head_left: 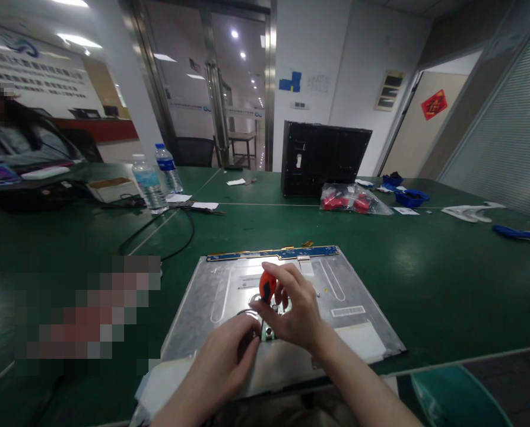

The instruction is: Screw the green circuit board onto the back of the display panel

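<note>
A flat silver metal panel (220, 284), which looks like the back of a display, lies on the table in front of me. A blue circuit board strip (247, 255) runs along its far edge. My right hand (298, 305) grips a screwdriver (267, 286) by its orange and black handle, shaft pointing down at a small green board (268, 333) near the panel's middle. Beside the shaft, my left hand (231, 347) is closed with its fingertips pressed together low on the panel. What those fingertips pinch is hidden.
Beyond the panel stands a black monitor casing (324, 157), with a plastic bag of red parts (354, 200) before it. Two water bottles (149, 184), a cardboard box (116, 188) and a black cable (192, 228) are left. Blue pieces (411, 197) lie right. A person (19, 127) sits far left.
</note>
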### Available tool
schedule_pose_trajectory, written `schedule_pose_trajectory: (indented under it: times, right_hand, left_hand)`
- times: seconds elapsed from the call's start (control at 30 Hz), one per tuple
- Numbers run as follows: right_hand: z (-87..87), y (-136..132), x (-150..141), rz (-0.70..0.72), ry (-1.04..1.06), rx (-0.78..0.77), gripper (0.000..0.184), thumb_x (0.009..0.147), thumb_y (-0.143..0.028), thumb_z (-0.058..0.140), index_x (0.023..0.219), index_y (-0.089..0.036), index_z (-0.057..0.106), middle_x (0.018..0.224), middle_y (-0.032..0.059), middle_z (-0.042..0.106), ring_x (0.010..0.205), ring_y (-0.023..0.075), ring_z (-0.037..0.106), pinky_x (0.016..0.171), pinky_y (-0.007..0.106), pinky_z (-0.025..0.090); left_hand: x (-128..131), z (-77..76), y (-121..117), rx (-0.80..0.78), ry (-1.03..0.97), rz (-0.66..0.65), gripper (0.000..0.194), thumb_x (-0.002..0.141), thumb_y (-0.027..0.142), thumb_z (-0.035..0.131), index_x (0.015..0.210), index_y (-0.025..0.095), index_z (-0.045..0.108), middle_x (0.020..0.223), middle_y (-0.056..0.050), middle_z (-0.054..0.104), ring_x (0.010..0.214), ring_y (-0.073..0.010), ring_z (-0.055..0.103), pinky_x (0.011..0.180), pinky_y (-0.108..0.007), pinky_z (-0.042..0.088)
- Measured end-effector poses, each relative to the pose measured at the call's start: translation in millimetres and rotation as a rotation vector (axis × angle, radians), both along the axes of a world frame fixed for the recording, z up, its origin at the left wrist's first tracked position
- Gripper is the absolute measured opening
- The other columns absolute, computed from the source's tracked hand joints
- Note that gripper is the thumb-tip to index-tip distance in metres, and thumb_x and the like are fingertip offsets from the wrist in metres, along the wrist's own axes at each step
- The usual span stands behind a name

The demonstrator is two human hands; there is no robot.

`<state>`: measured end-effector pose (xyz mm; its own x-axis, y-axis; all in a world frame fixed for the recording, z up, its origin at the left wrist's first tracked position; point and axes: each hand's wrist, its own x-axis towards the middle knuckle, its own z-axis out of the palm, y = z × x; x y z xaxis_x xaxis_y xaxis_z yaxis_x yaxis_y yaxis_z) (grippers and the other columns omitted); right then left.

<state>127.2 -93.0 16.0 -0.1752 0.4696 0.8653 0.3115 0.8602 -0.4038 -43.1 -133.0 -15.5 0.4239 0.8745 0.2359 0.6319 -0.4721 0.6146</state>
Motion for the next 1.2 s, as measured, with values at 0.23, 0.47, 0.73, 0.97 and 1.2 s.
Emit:
schedule_pose_trajectory:
  times: [0.23,0.47,0.73,0.97,1.2]
  right_hand:
    - [2.5,-2.1,-0.1,-0.015,-0.025,-0.007,0.062,0.087,-0.02,0.053,0.146,-0.021,0.035,0.089,0.0033,0.061,0.053,0.0097,0.05,0.043,0.022,0.042]
    - [-1.8,-1.3,-0.8,0.042,0.013,-0.017,0.053,0.087,-0.023,0.056,0.137,-0.023,0.037,0.089,0.0017,0.062,0.052,0.0087,0.052,0.042,0.02,0.042]
    - [1.9,-0.2,-0.3,-0.042,-0.02,0.008,0.049,0.091,-0.03,0.059,0.138,-0.028,0.044,0.098,0.0034,0.058,0.053,0.008,0.048,0.048,0.022,0.047]
    - [-1.5,-1.4,0.1,0.048,0.017,-0.02,0.064,0.081,-0.014,0.052,0.142,-0.021,0.035,0.088,0.0016,0.059,0.054,0.0097,0.05,0.043,0.021,0.041]
    - [-0.4,1.8,-0.4,0.004,0.017,0.014,0.049,0.089,-0.031,0.064,0.134,-0.028,0.045,0.092,0.001,0.058,0.054,0.0082,0.048,0.045,0.02,0.043]
  left_hand:
    - [-0.4,-1.0,0.2,0.007,0.01,0.01,0.015,0.087,0.02,0.043,0.084,0.02,0.057,0.077,-0.004,0.066,0.068,-0.0206,0.061,0.062,-0.03,0.043]
    - [-0.6,-0.2,0.3,0.016,0.003,0.0,0.015,0.087,0.021,0.043,0.084,0.02,0.057,0.077,-0.003,0.066,0.067,-0.0196,0.061,0.061,-0.029,0.043]
    - [-0.9,-1.5,0.1,0.021,0.014,0.007,0.013,0.087,0.02,0.043,0.082,0.021,0.056,0.076,-0.003,0.065,0.066,-0.0191,0.06,0.06,-0.028,0.043]
    - [-1.8,-3.0,0.4,0.008,-0.001,-0.002,0.013,0.088,0.021,0.043,0.084,0.021,0.055,0.078,-0.003,0.066,0.067,-0.0192,0.061,0.061,-0.029,0.044]
    - [-2.0,-5.8,1.9,0.021,0.02,0.008,0.013,0.086,0.019,0.043,0.084,0.021,0.056,0.076,-0.003,0.066,0.066,-0.0192,0.06,0.061,-0.029,0.042]
